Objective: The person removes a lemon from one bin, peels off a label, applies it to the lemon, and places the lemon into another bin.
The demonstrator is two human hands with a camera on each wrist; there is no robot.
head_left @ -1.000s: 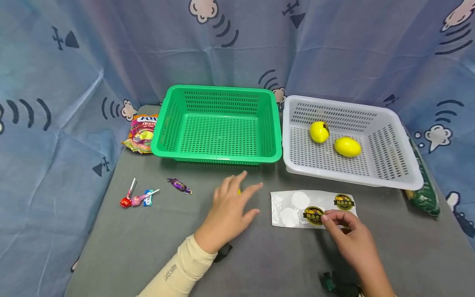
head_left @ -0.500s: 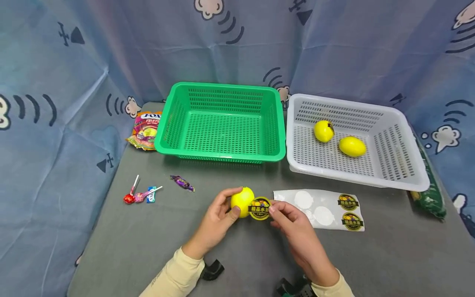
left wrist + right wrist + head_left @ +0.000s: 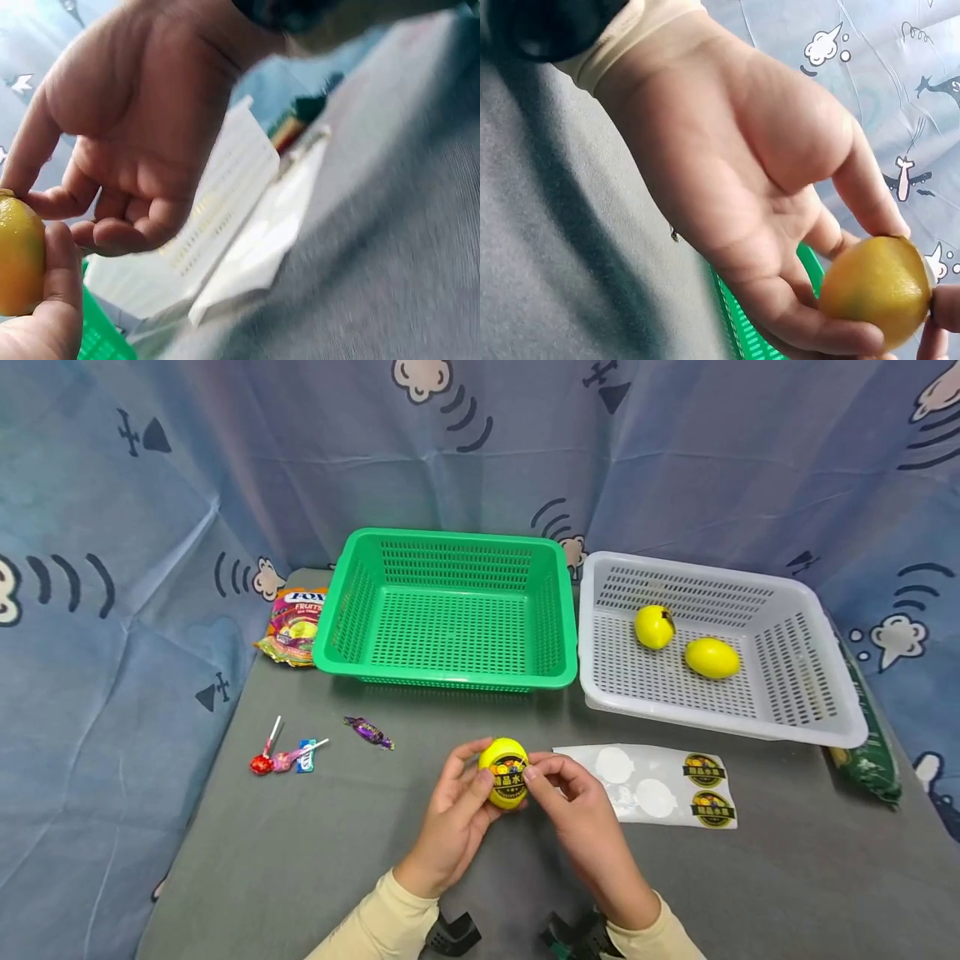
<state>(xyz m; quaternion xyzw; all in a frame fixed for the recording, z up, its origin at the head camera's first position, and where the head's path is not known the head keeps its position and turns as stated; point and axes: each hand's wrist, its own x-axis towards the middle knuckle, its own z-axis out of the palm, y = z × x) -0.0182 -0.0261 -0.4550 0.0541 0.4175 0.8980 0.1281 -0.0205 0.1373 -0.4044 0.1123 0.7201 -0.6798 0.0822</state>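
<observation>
A lemon (image 3: pixel 498 748) is held by my left hand (image 3: pixel 446 835), thumb on the near side and fingers around the left. A round black-and-gold label sticker (image 3: pixel 508 781) lies against its front, facing up. The thumb and index finger of my right hand (image 3: pixel 588 822) pinch at the sticker's right edge. The left wrist view shows the right hand (image 3: pixel 142 120) with its fingertips at the lemon (image 3: pixel 19 255). In the right wrist view the left hand (image 3: pixel 727 165) cups the lemon (image 3: pixel 877 289), and the sticker is mostly hidden behind it.
Behind the hands stands a green basket (image 3: pixel 450 679); a white basket (image 3: pixel 712 722) holding two lemons is to its right. A sticker sheet (image 3: pixel 678 789) lies beside the right hand. Lollipops (image 3: pixel 262 764), a purple wrapped candy (image 3: pixel 368 732) and candy bag (image 3: pixel 296 627) lie left; a green bag (image 3: pixel 870 768) right.
The right hand took a sticker off the sheet and brought it left to the lemon. The left hand picked up the lemon from the table. The sticker now lies over the lemon's front.
</observation>
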